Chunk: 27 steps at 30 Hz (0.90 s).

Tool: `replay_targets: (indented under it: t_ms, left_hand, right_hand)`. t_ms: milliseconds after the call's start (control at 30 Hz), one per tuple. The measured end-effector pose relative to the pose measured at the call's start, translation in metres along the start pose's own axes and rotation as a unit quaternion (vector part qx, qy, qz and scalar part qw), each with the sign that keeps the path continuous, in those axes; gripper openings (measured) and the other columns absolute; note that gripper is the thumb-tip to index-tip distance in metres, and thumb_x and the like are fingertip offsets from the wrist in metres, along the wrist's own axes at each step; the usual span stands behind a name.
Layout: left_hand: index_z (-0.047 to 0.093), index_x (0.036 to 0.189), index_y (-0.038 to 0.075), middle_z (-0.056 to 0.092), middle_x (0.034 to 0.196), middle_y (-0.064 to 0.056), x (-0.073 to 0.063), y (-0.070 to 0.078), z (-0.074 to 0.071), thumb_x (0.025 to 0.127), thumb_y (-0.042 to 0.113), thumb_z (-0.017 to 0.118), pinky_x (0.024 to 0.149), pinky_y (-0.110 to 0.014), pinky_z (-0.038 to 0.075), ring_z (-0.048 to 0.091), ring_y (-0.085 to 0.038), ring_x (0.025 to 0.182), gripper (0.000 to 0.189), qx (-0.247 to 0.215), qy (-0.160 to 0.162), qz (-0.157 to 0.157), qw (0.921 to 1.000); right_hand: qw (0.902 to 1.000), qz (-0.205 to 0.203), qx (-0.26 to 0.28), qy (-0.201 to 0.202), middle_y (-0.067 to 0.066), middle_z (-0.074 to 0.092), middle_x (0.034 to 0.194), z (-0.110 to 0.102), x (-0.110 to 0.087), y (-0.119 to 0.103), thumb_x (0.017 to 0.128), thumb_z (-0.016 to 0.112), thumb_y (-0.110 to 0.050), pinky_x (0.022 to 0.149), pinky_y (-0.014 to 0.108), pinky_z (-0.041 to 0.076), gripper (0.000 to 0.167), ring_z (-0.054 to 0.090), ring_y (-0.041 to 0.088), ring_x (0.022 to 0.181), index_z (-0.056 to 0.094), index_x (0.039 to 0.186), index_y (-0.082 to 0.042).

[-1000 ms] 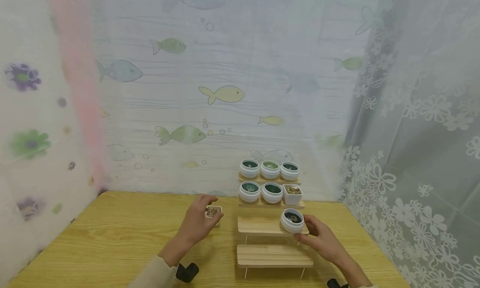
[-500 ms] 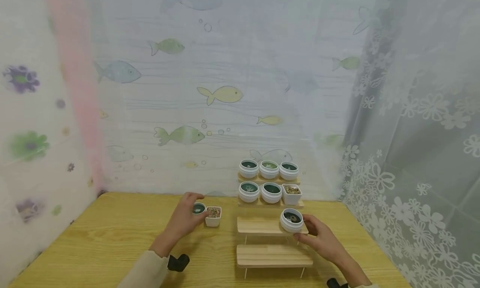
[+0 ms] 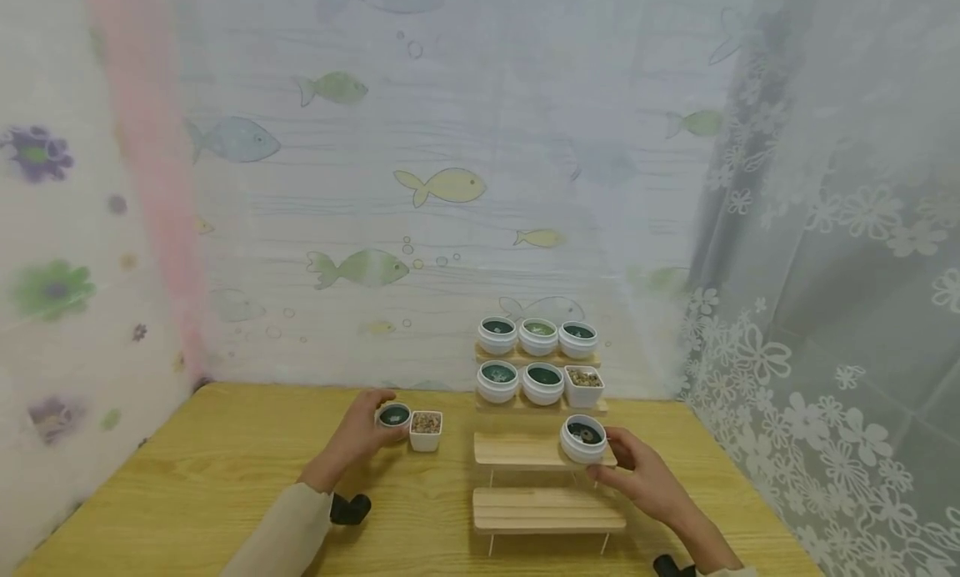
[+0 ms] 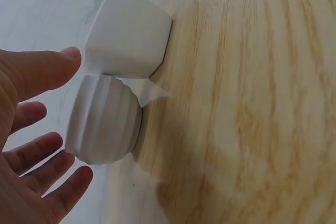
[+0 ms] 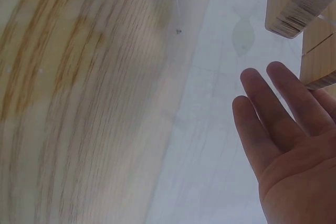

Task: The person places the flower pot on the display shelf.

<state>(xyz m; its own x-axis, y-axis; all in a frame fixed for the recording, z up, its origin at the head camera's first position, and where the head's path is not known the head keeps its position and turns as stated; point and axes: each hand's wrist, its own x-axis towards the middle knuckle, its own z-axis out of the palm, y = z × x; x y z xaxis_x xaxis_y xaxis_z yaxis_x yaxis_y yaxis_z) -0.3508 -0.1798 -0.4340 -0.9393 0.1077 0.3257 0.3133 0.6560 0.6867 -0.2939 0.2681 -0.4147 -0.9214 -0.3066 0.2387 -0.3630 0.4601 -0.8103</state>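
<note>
My left hand point(image 3: 358, 434) is spread around a small round white pot point(image 3: 394, 415) with a dark green inside, on the table. In the left wrist view that ribbed pot point(image 4: 105, 121) stands apart from most of the fingers. Touching it is a square white pot point(image 3: 425, 431) of brownish granules. My right hand point(image 3: 647, 475) has thumb and index finger at the right side of another round white pot point(image 3: 582, 439), dark inside, at the right end of the third shelf point(image 3: 517, 450). Its other fingers point(image 5: 268, 108) stretch out straight in the right wrist view, where the pot is hidden.
Round white pots point(image 3: 498, 383) and a square pot of granules point(image 3: 583, 385) fill the two upper wooden shelves. A lowest shelf point(image 3: 549, 510) on thin legs is in front. The wooden table point(image 3: 247, 469) meets a fish-patterned curtain point(image 3: 450, 260) behind.
My left hand has moved left from the square pot to the round pot beside it, uncovering both. My right hand stays at its pot on the third shelf.
</note>
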Motion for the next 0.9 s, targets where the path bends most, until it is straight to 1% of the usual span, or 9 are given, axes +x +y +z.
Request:
replay_targets:
  t_ms: [200,267,433,567,700,800,900]
  left_hand:
    - [0.051,0.131,-0.003,0.051,0.127,-0.020,0.007,-0.006,0.005,0.079,0.020,0.080,0.093,-0.050,0.043,0.049,-0.035,0.115,0.064,-0.004,-0.001,-0.021,0.9998]
    - [0.051,0.131,-0.004,0.053,0.125,-0.021,0.008,-0.007,0.006,0.078,0.018,0.080,0.092,-0.049,0.044,0.051,-0.035,0.114,0.064,-0.009,-0.001,-0.028,0.9996]
    - [0.051,0.128,-0.009,0.057,0.120,-0.022,0.009,-0.008,0.007,0.078,0.015,0.080,0.088,-0.048,0.047,0.055,-0.035,0.108,0.062,-0.027,0.002,-0.035,0.9990]
    - [0.053,0.126,-0.010,0.059,0.117,-0.021,0.008,-0.009,0.009,0.078,0.014,0.080,0.087,-0.047,0.048,0.057,-0.033,0.105,0.060,-0.037,0.004,-0.041,0.9985]
    - [0.052,0.126,-0.010,0.059,0.118,-0.021,0.007,-0.011,0.010,0.078,0.014,0.080,0.086,-0.047,0.048,0.058,-0.033,0.105,0.061,-0.044,0.004,-0.045,0.9980]
    - [0.052,0.126,-0.010,0.059,0.118,-0.021,0.007,-0.011,0.010,0.078,0.015,0.080,0.085,-0.047,0.048,0.058,-0.033,0.104,0.061,-0.044,0.006,-0.041,0.9982]
    - [0.053,0.126,-0.009,0.059,0.117,-0.020,0.006,-0.012,0.011,0.078,0.015,0.080,0.084,-0.046,0.049,0.058,-0.032,0.102,0.060,-0.047,0.009,-0.046,0.9978]
  right_hand:
    - [0.9999,0.001,-0.012,0.002,0.015,0.058,0.129,0.000,0.000,-0.001,0.086,0.072,-0.029,0.087,0.037,0.051,0.056,0.056,0.036,0.116,0.049,0.134,-0.011]
    - [0.9999,0.004,-0.013,0.002,0.015,0.058,0.129,0.000,-0.001,-0.001,0.086,0.072,-0.029,0.087,0.036,0.051,0.057,0.056,0.036,0.116,0.049,0.134,-0.010]
    - [0.9999,0.005,-0.015,0.005,0.015,0.058,0.128,0.000,-0.001,-0.002,0.086,0.073,-0.029,0.085,0.031,0.051,0.057,0.057,0.035,0.115,0.049,0.134,-0.010]
    - [0.9998,0.006,-0.020,0.004,0.015,0.058,0.128,0.000,-0.002,-0.003,0.086,0.072,-0.029,0.085,0.033,0.050,0.057,0.056,0.035,0.116,0.048,0.134,-0.010]
    - [0.9997,0.008,-0.021,0.007,0.015,0.059,0.127,0.000,-0.002,-0.003,0.085,0.073,-0.029,0.085,0.033,0.050,0.057,0.057,0.035,0.115,0.049,0.134,-0.010]
    - [0.9996,0.012,-0.021,0.015,0.014,0.060,0.127,0.000,-0.001,-0.003,0.084,0.074,-0.029,0.086,0.033,0.050,0.057,0.057,0.033,0.115,0.050,0.133,-0.011]
    - [0.9995,0.017,-0.022,0.018,0.013,0.060,0.126,0.000,-0.001,-0.003,0.084,0.075,-0.029,0.088,0.037,0.050,0.057,0.057,0.033,0.115,0.050,0.133,-0.012]
